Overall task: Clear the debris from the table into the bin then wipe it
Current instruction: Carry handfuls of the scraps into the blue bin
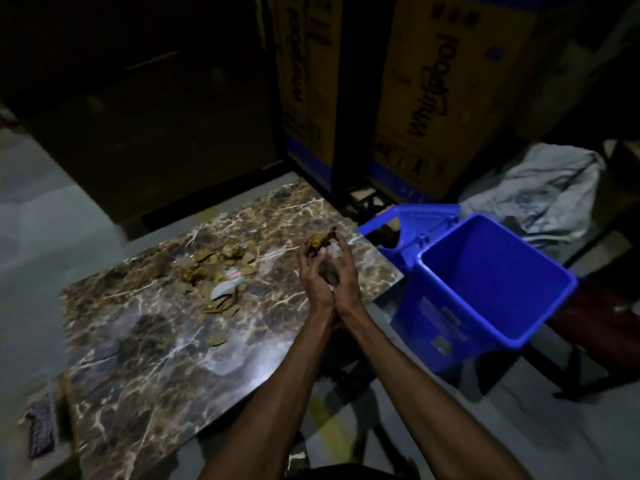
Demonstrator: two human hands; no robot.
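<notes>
Cupping debris (320, 242) between raised left hand (313, 278) and right hand (343, 275).

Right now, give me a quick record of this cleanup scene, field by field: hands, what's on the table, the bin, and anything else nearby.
left hand: cupped against the right, holding debris
right hand: cupped against the left
held debris: brown scraps, above the table's right edge
table: marble-patterned top, not yet cleared
debris pile: dry scraps and a wrapper, mid-table
bin: blue, open, right of the table
cloth: grey, crumpled behind the bin
</notes>
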